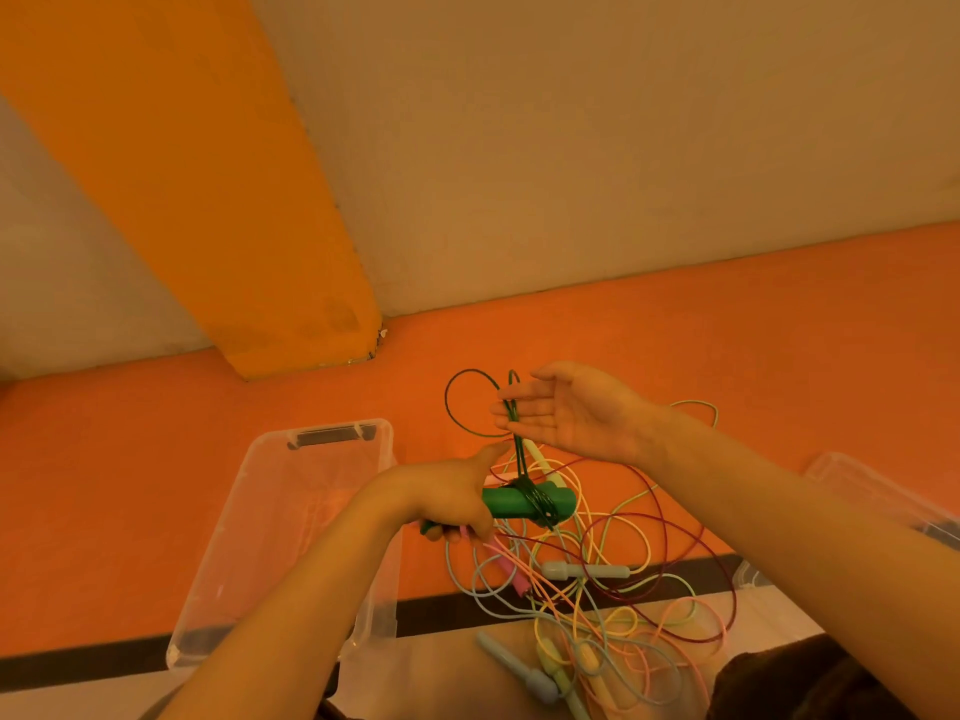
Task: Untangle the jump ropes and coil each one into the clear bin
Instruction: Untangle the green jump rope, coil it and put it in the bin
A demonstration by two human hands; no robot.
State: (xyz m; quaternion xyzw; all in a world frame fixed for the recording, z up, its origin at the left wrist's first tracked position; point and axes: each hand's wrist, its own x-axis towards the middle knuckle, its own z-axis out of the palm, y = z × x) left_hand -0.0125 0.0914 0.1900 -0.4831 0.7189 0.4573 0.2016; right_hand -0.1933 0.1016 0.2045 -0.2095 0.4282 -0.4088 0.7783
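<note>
Half the green handles [524,504] hide inside the left hand [452,498].

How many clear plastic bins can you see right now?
2: one clear bin on the floor under the left forearm, and a second bin partly hidden behind the right forearm at the right edge.

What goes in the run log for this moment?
left hand: grips green handles | right hand: open, green cord across fingers | clear bin: empty
</note>
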